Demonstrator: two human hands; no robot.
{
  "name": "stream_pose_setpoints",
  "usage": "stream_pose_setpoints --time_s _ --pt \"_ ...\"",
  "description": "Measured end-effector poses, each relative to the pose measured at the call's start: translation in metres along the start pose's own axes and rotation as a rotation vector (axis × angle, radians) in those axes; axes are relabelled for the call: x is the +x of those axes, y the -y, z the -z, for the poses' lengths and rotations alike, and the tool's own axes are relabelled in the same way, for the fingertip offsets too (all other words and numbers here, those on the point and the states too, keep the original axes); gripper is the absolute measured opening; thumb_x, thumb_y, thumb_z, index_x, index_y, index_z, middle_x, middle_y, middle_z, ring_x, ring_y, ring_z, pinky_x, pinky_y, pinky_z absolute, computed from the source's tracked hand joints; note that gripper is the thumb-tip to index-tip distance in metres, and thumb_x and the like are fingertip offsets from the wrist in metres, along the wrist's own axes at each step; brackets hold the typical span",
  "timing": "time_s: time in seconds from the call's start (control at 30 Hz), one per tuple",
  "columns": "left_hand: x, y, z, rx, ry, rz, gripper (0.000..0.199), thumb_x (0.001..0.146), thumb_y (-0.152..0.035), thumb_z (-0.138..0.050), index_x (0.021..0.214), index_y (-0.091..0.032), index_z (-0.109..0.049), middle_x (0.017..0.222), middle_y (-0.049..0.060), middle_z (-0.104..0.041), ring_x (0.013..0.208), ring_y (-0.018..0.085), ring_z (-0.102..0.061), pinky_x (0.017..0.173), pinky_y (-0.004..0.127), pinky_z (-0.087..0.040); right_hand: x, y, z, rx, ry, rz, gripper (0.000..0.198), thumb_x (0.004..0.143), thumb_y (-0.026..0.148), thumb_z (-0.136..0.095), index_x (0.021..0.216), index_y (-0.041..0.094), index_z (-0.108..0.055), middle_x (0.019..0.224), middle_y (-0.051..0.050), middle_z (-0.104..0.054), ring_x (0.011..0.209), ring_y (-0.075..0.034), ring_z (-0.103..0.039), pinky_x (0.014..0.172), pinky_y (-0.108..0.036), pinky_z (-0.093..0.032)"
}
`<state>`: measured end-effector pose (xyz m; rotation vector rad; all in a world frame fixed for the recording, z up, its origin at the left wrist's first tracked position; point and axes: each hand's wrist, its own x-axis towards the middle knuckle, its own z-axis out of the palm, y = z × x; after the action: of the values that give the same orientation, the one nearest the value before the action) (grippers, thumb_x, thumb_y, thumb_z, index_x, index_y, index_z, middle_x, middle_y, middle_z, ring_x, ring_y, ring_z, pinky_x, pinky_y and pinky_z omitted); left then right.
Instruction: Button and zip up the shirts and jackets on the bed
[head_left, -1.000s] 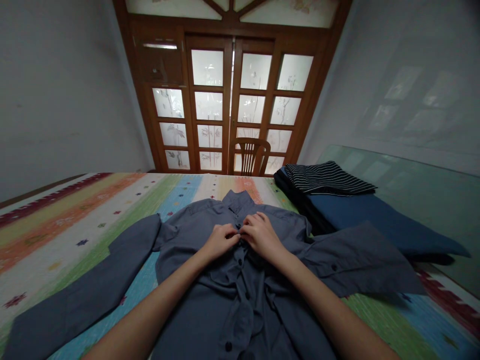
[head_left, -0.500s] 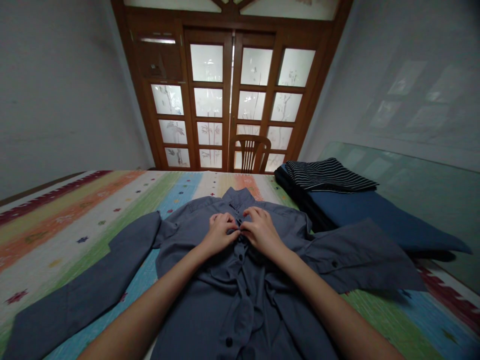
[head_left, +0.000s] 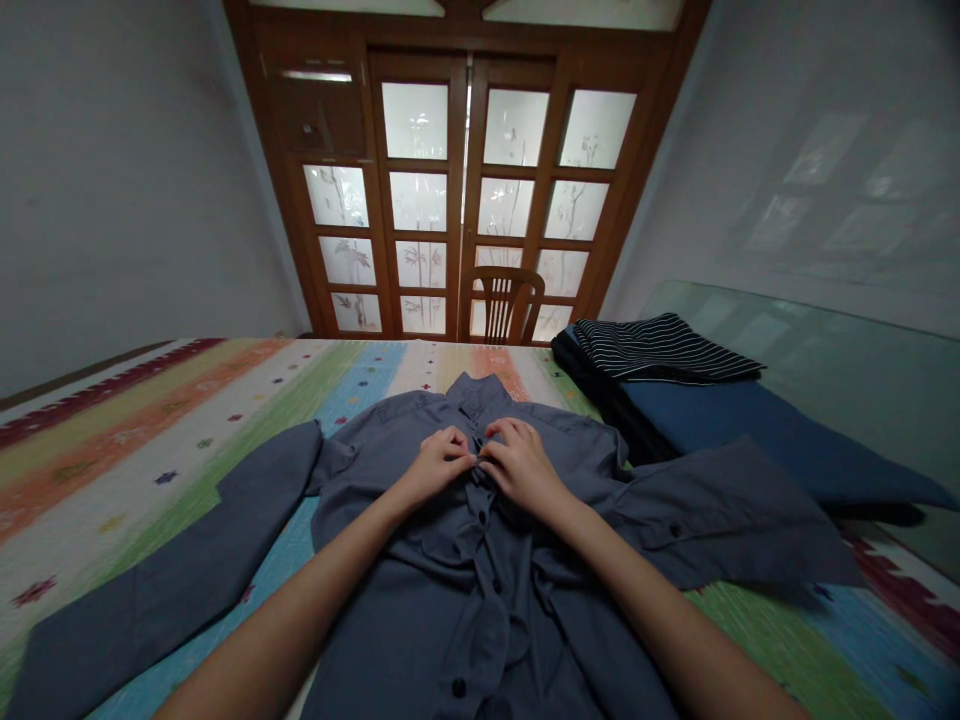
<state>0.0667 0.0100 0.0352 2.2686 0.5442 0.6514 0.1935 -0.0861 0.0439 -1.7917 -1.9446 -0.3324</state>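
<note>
A dark grey-blue button-up shirt [head_left: 405, 610] lies front up, its collar at the far end and its sleeves spread to both sides. Dark buttons run down the middle placket. My left hand [head_left: 441, 462] pinches the placket at the upper chest, thumb and fingers closed on the cloth. Right beside it, my right hand [head_left: 520, 462] grips the other side of the same spot, its fingertips almost meeting the left thumb. The button or buttonhole between the fingertips is too small and covered to make out.
Under the shirt is a bed with a striped, colourful bedspread [head_left: 97, 440]. To the right rests a pile of folded clothes [head_left: 697, 400], a striped piece [head_left: 667, 350] on top, beside a pale green panel [head_left: 840, 350]. A wooden chair [head_left: 499, 300] stands beyond, before wood-and-glass doors [head_left: 420, 190].
Both hands stay at the same place on the placket, with only slight finger movement. The view has shifted a little.
</note>
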Motion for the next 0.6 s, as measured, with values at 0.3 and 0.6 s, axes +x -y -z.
stream_pose_setpoints --time_s 0.3,0.6 --pt "-0.0006 0.0006 -0.0028 -0.128 -0.053 0.083 0.021 0.067 -0.021 -0.051 0.046 -0.015 -0.051 0.065 -0.001 -0.043 0.064 0.010 -0.044 0.060 0.018 -0.035 -0.0013 0.0072 -0.0041 0.111 0.044 -0.157 0.013 0.064 0.025 -0.060 0.072 0.016 -0.058 0.093 -0.006 -0.052 0.092 -0.020 -0.041 0.079 -0.033 -0.034" --pt "-0.0004 0.0014 -0.0015 -0.264 -0.022 0.073 0.021 0.065 -0.022 -0.052 0.046 -0.014 -0.050 0.064 -0.002 -0.041 0.062 0.009 -0.042 0.060 0.020 -0.034 -0.0033 0.0076 -0.0090 0.148 -0.038 -0.090 0.012 0.064 0.010 -0.052 0.074 0.016 -0.057 0.091 -0.007 -0.052 0.089 -0.018 -0.043 0.079 -0.031 -0.034"
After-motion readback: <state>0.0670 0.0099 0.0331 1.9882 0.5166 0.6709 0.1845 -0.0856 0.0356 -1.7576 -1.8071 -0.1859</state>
